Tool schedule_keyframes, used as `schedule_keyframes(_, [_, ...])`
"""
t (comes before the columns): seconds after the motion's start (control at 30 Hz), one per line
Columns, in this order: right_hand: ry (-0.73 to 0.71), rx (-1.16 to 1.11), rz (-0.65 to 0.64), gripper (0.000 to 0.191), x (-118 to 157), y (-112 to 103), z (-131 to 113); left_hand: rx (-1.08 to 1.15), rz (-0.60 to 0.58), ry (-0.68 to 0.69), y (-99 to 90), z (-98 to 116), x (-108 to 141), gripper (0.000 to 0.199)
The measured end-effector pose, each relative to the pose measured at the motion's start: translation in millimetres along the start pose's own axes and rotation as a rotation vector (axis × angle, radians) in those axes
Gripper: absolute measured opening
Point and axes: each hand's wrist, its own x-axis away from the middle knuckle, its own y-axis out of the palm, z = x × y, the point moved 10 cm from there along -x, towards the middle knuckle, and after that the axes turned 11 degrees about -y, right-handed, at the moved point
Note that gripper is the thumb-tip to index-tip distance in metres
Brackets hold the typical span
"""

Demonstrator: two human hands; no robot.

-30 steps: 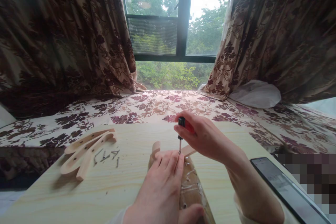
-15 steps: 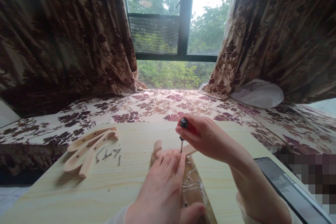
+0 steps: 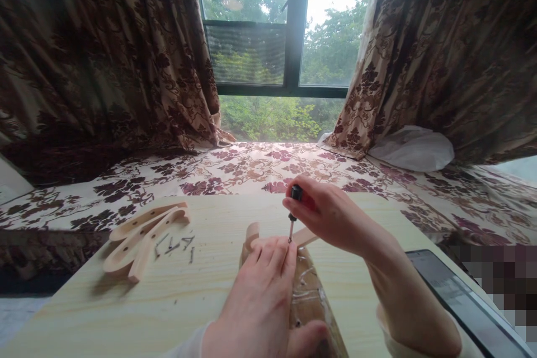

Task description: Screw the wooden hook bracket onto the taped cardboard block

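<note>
Screwdriver [image 3: 292, 207] in our right hand's [image 3: 331, 213] grip, we press our left hand [image 3: 262, 285] over brown wood [image 3: 312, 296] on the pale tabletop [image 3: 201, 313]. Floral curtains [image 3: 159, 56] frame our window [image 3: 292, 39].

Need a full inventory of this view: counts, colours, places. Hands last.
Screwdriver: one, black and red, shaft down, centre
Brown board: one, brown, table centre
Wooden piece: at least one, pale, far end of board
Curved pieces: overlapping, count unclear, pale, table left
Screws: several, grey, beside curved pieces
Phone: one, dark-edged, table right
Table: one, pale wood, foreground
Patterned cloth: cream and purple, beyond table
Plastic bag: one, whitish, on cloth, right
Curtains: two, patterned, flanking window
Window: one, dark frame, back
Left hand: one, bare, on board
Right hand: one, bare, gripping screwdriver
</note>
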Motion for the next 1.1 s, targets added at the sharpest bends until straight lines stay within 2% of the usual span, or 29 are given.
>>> schedule_keyframes(0.2, [0.087,0.064,0.039,0.015,-1.1,-3.8,12.5,0.008,0.023,0.013,-3.4,1.8,-3.1,0.084])
schedule_keyframes(0.33, [0.013,0.021,0.018,0.009,0.7,-5.1,0.5,-0.033,-0.018,0.010,3.4,-0.2,-4.8,0.089])
schedule_keyframes(0.43, [-0.010,0.006,-0.007,0.007,1.6,-3.4,-2.6,-0.029,0.007,0.019,3.1,0.0,-3.8,0.088])
schedule_keyframes(0.63, [0.093,0.053,0.062,0.010,1.3,-6.9,14.1,-0.048,0.007,0.024,5.5,-2.7,-3.7,0.088])
schedule_keyframes(0.77, [0.027,0.026,0.026,0.011,-0.3,-0.8,2.2,-0.073,0.055,0.044,-0.4,-0.7,-1.2,0.086])
schedule_keyframes(0.87, [-0.015,0.009,-0.013,0.015,-1.8,5.1,-5.1,-0.047,0.049,0.040,-2.0,0.1,-0.3,0.088])
schedule_keyframes(1.1, [0.169,0.146,0.054,0.024,-0.8,-1.8,19.0,0.004,-0.026,-0.001,0.9,-0.9,-1.9,0.084])
